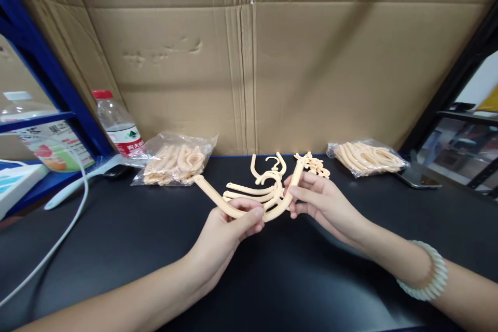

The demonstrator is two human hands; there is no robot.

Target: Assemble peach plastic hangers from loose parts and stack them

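Note:
A beige plastic clothes hanger (212,196) is held in the air between both hands, its two arms spread in a wide V. My left hand (231,228) pinches the left arm near the middle joint. My right hand (324,199) grips the right arm between thumb and fingers. Just behind, curved beige hanger arms (249,190) lie on the black table, partly hidden by my hands. Farther back sits another beige hanger (253,167) with its hook showing. A small pile of beige hook pieces (316,165) lies beyond my right hand.
Clear bags of beige hanger parts lie at back left (175,162) and back right (368,157), the latter near a phone (422,178). A red-capped bottle (120,127), a pale brush (83,179) and a white cable (73,223) occupy the left. Cardboard (175,62) stands behind.

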